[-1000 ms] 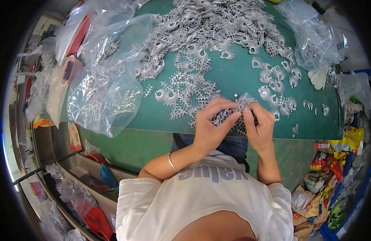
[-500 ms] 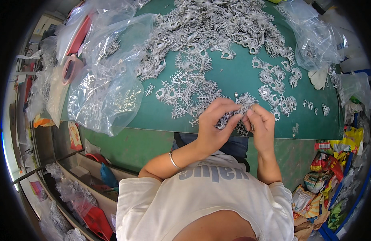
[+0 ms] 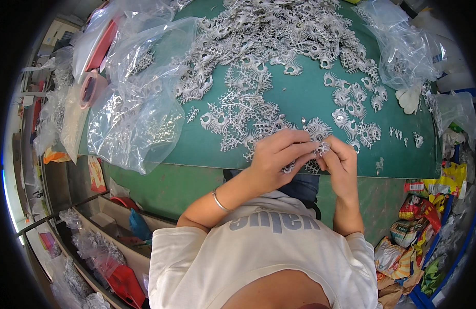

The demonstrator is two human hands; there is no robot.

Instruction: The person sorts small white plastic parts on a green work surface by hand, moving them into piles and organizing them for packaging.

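Both hands meet at the table's near edge over a grey branching metal casting (image 3: 312,166). My left hand (image 3: 280,154) is closed round it, thumb and fingers together. Beside it, my right hand (image 3: 339,160) pinches the small curled end of the casting; the fingers hide much of the piece. Just beyond my fingertips lies a fan-shaped grey piece (image 3: 318,127), with a small shiny stud (image 3: 303,121) next to it. To the left of it, a cluster of branched grey pieces (image 3: 243,110) spreads over the green tabletop (image 3: 294,98).
A big heap of grey castings (image 3: 284,26) fills the far middle. Fan pieces (image 3: 351,100) lie loosely grouped at right. Clear plastic bags (image 3: 137,121) cover the left side, near a pink tape roll (image 3: 92,89). Another bag (image 3: 403,46) stands far right. Colourful packets (image 3: 418,211) crowd the lower right.
Both hands have shifted slightly toward me with the casting. The left fingers now reach farther right across it, and more of the fan-shaped piece beyond them shows.
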